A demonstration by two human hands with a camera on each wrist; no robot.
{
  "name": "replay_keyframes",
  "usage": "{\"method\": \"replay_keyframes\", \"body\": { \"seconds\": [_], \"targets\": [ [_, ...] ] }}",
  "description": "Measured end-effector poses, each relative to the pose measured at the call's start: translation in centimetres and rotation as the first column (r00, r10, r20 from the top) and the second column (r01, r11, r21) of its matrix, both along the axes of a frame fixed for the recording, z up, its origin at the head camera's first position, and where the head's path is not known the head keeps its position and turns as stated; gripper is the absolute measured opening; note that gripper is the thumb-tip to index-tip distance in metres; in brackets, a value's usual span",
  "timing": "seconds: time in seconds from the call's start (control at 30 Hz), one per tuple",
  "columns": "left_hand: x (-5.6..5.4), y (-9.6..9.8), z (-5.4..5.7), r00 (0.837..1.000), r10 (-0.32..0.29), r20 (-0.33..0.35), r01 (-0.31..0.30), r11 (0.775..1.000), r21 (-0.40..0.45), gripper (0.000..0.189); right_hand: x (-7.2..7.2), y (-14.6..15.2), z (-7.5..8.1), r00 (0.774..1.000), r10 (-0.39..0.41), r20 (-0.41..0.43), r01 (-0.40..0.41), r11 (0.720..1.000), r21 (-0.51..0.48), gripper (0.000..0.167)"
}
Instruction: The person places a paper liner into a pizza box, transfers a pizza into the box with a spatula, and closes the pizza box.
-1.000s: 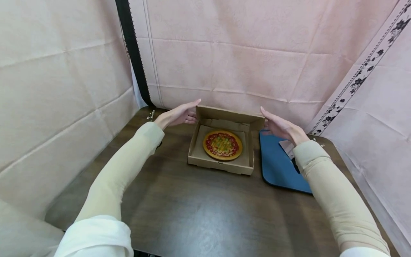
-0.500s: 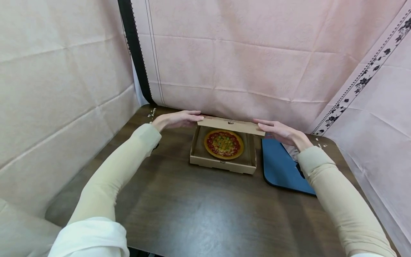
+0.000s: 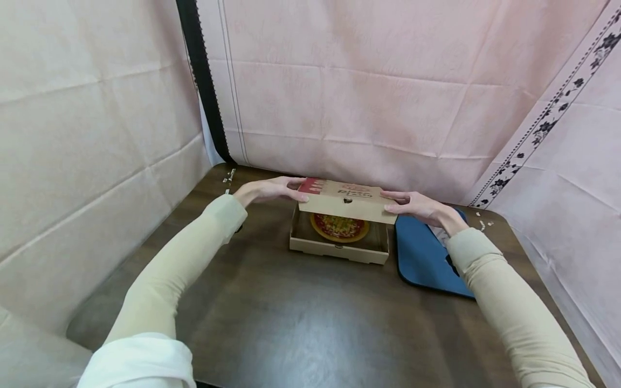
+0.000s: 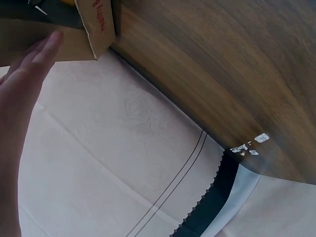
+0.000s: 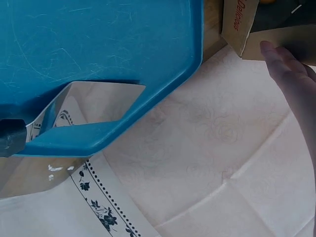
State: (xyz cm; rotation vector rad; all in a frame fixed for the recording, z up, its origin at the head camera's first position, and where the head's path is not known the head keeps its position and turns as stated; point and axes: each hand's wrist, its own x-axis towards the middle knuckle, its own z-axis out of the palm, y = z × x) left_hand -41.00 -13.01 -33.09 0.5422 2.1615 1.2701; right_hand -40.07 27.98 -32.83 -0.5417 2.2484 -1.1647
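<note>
A cardboard pizza box (image 3: 339,252) sits toward the back of the brown table, its printed lid (image 3: 346,203) tilted partway down over it. Inside lies a round pizza (image 3: 342,230), its rear part hidden by the lid. My left hand (image 3: 273,189) holds the lid's left end, thumb on the front flap and fingers at the top edge. At the opposite end my right hand (image 3: 421,207) holds the lid in the same way. In the wrist views, the fingers of the left hand (image 4: 27,84) and the right hand (image 5: 294,81) lie against the cardboard.
Right of the box lies a blue cutting board (image 3: 419,256). On it rests a knife with a wide shiny blade (image 5: 98,101) and a dark handle (image 5: 11,138). Pale cloth (image 3: 339,108) hangs directly behind the table's back edge.
The lid has swung from upright forward and down, and its printed top now shows. Both hands moved from beside the lid onto its ends and came down with it.
</note>
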Motion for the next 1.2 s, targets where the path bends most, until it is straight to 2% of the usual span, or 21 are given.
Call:
{"method": "replay_keyframes", "body": {
  "seconds": [0.1,0.27,0.57,1.0,1.2],
  "targets": [
    [0.2,0.2,-0.1,0.999,-0.006,-0.049,0.003,0.998,-0.061,0.091,0.2,-0.1,-0.2,1.000,-0.017,-0.002,0.017,0.999,0.028,0.074],
    [0.4,0.6,-0.2,0.996,-0.026,-0.081,0.015,0.991,-0.129,0.091,0.4,0.0,-0.5,1.000,-0.030,-0.005,0.030,0.998,0.063,0.078],
    [0.6,1.2,-0.4,0.995,-0.063,-0.082,0.049,0.984,-0.170,0.095,0.9,-0.2,-1.3,0.999,-0.049,-0.012,0.049,0.998,0.041,0.083],
    [1.1,2.2,-1.1,0.973,-0.113,-0.202,0.051,0.956,-0.288,0.094,1.8,-0.6,-2.5,0.999,-0.023,-0.044,0.026,0.997,0.067,0.093],
    [1.4,2.4,-1.3,0.970,-0.121,-0.209,0.054,0.952,-0.301,0.095,2.0,-1.1,-3.0,0.995,0.003,-0.096,0.005,0.997,0.080,0.092]
  ]
}}
